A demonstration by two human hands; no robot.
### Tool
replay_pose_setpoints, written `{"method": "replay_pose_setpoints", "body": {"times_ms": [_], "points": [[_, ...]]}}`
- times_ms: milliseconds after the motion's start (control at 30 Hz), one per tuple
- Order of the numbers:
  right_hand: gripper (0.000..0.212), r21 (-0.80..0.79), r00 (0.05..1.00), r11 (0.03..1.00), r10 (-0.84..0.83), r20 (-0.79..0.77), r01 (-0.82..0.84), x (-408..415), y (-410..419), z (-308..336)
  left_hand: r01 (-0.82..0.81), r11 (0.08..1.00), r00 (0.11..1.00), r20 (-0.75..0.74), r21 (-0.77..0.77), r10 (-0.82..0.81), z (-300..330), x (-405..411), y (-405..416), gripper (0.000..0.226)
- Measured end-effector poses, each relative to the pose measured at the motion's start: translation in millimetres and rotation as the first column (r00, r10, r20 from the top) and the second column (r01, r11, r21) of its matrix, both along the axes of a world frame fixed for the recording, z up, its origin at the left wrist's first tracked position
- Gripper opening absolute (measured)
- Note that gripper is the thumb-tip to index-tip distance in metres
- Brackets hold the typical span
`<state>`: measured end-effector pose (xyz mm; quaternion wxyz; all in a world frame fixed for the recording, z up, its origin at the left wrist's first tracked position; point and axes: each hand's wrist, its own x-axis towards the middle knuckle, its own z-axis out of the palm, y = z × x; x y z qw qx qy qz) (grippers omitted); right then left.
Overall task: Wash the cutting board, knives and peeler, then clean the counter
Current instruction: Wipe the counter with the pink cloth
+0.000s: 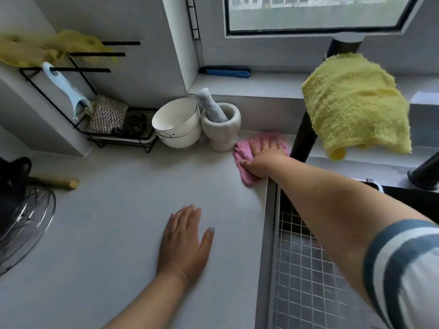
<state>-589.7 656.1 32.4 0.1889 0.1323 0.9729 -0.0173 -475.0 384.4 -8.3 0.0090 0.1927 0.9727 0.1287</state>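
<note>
- Counter (118,210) wipe under way — pink cloth (244,148) is pressed flat by the right hand (263,157) at the far right, just beside the mortar (222,129) and the sink (308,269) edge.
- Left hand (185,243) is laid flat on the near counter, fingers straight, nothing held.
- No cutting board or knives are seen; what may be a peeler (67,91) is hung on the rack (95,96), far left — washing is judged done.
- Left to do: the rest of the counter, likely around the bowl (177,122) and mortar.
</note>
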Motion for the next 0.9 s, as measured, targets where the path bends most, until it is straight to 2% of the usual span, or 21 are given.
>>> {"method": "replay_pose_setpoints", "body": {"times_ms": [133,333,433,600,767,900], "points": [[0.090,-0.036,0.999,0.998,-0.048,-0.015,0.048,-14.3,10.2,-1.9,-0.001,1.000,1.000,0.024,-0.020,0.001,1.9,0.7,0.1,0.083],[0.078,-0.032,0.996,0.999,0.011,-0.085,-0.014,20.1,-7.1,-1.3,0.006,1.000,1.000,0.027,-0.013,-0.006,2.5,-1.2,0.8,0.087],[0.074,-0.043,0.993,0.997,0.063,-0.099,-0.067,52.7,-20.4,-0.7,0.005,1.000,1.000,0.003,0.006,-0.005,2.0,-1.6,0.6,0.089],[0.065,-0.076,0.977,0.987,0.124,-0.173,-0.138,130.3,-63.2,1.3,-0.022,0.994,1.000,0.021,0.104,0.020,7.5,-3.0,0.3,0.078],[0.061,-0.148,0.978,0.972,0.162,-0.129,-0.181,212.1,-105.9,-4.6,-0.039,0.991,0.997,0.068,0.126,0.030,9.8,-6.3,-2.4,0.084],[0.059,-0.160,0.965,0.970,0.143,-0.221,-0.181,255.9,-122.9,5.8,-0.036,0.992,0.992,0.120,0.122,0.021,9.4,-7.1,-3.6,0.055]]}}
